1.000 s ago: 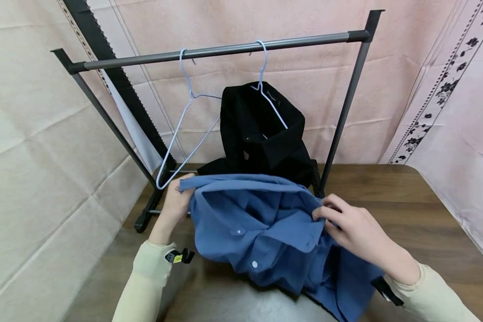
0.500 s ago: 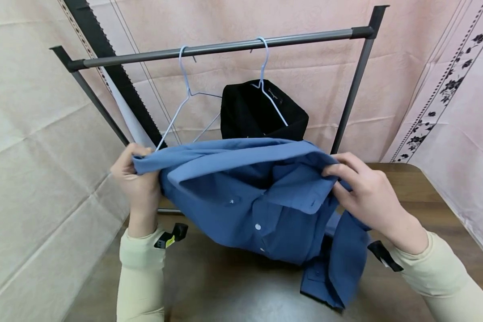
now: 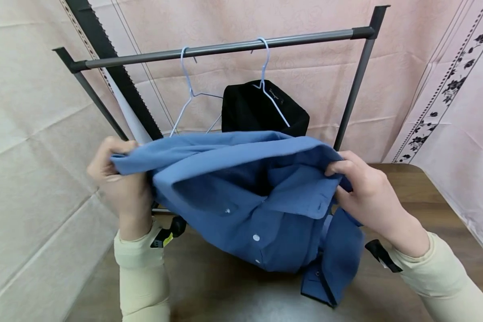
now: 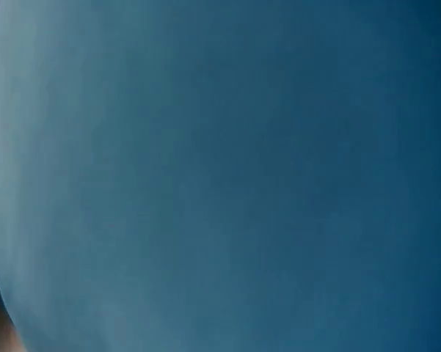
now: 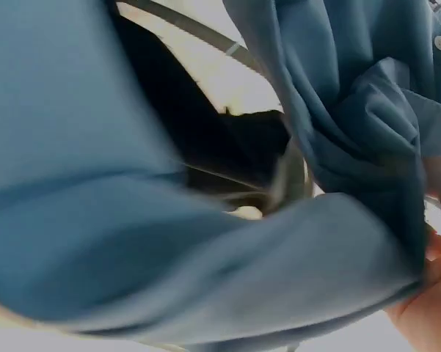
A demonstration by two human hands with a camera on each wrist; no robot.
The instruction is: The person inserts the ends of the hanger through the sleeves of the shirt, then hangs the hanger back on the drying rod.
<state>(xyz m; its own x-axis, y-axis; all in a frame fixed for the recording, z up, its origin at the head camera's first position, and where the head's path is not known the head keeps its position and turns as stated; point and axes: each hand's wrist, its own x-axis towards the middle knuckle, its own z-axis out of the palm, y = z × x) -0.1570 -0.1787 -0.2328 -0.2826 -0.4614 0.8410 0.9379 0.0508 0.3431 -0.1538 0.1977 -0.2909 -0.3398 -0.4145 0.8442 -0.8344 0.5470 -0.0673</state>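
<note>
A blue button-up shirt (image 3: 241, 179) is stretched between both hands above the table in the head view, its collar edge along the top and one sleeve hanging at the lower right. The left hand (image 3: 122, 188), blurred, grips the shirt's left end with curled fingers. At the other end the right hand (image 3: 364, 192) pinches the fabric near the collar. Blue cloth (image 4: 220, 176) fills almost the whole left wrist view. In the right wrist view, folds of the shirt (image 5: 337, 95) cross the frame, with part of the right hand (image 5: 429, 308) at the right edge.
Behind the shirt stands a dark metal clothes rack (image 3: 225, 48). A bare light-blue wire hanger (image 3: 187, 85) hangs on its left, partly hidden by the shirt. Right of it, a black garment (image 3: 241, 107) hangs on another hanger (image 3: 264, 67). Below lies a wooden table (image 3: 406, 197).
The left hand has moved left and upward, pulling the shirt wider and lifting it over the lower part of the hangers. The right hand has risen slightly, still pinching the shirt.
</note>
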